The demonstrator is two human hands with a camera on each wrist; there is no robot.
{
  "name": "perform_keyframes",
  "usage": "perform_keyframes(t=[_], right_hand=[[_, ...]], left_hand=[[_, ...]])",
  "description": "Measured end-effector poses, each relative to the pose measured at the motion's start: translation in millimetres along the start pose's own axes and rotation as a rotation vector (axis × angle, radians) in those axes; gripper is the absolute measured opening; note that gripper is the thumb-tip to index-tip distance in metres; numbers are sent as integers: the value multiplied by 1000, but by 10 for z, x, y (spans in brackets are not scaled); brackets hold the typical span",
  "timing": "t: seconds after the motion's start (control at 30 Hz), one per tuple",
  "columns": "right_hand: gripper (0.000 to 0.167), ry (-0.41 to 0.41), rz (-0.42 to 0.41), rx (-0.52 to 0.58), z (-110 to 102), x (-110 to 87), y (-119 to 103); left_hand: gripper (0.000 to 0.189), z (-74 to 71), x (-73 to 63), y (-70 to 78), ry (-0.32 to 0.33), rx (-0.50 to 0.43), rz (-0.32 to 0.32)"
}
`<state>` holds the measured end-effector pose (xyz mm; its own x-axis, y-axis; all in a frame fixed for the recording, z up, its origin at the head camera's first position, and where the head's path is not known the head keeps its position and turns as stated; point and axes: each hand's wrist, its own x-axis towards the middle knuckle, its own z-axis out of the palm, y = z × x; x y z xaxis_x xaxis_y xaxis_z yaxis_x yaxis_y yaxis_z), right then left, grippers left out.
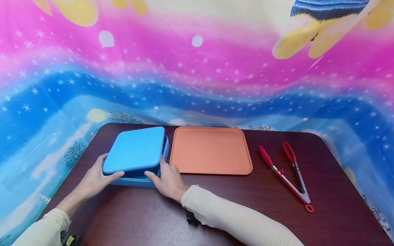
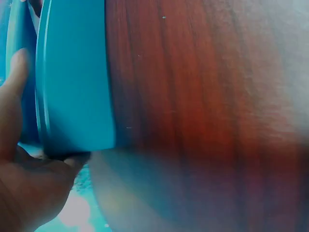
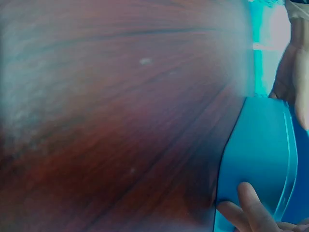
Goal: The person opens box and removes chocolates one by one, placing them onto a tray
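A light blue lid [image 1: 135,148] lies tilted over a matching blue box [image 1: 135,182] on the left of the table, its front edge raised and a dark gap beneath. My left hand [image 1: 92,179] grips the lid's front left corner, thumb along the front edge. At the front right corner my right hand [image 1: 169,181] holds the lid's side, thumb near the box rim. The left wrist view shows the left hand [image 2: 34,188] around the end of the box [image 2: 77,82]. In the right wrist view, fingertips [image 3: 248,193] touch the box wall [image 3: 260,140]. The box's inside is hidden.
An orange tray [image 1: 210,150] lies just right of the box. Farther right are red-tipped tongs [image 1: 289,181], their arms spread. The dark wooden table [image 1: 227,194] has rounded far corners, and a colourful printed cloth [image 1: 197,75] hangs behind it.
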<state>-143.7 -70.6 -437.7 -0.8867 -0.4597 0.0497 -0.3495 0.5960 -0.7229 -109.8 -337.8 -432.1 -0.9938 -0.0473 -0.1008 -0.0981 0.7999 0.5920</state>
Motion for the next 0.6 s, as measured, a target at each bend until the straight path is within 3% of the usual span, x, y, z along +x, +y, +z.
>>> perform_keyframes(t=[0.1, 0.2, 0.47, 0.6], right_hand=[[75, -26, -29, -64, -16, -4, -14], [84, -56, -19, -121, -38, -11, -29], [82, -104, 22, -32, -104, -11, -12], [77, -92, 21, 6, -157, -3, 10]], left_hand=[[100, -16, 31, 55, -9, 46, 13], [97, -29, 60, 100, -28, 76, 35], [104, -62, 17, 104, -59, -16, 33], [96, -106, 30, 123, -79, -22, 49]])
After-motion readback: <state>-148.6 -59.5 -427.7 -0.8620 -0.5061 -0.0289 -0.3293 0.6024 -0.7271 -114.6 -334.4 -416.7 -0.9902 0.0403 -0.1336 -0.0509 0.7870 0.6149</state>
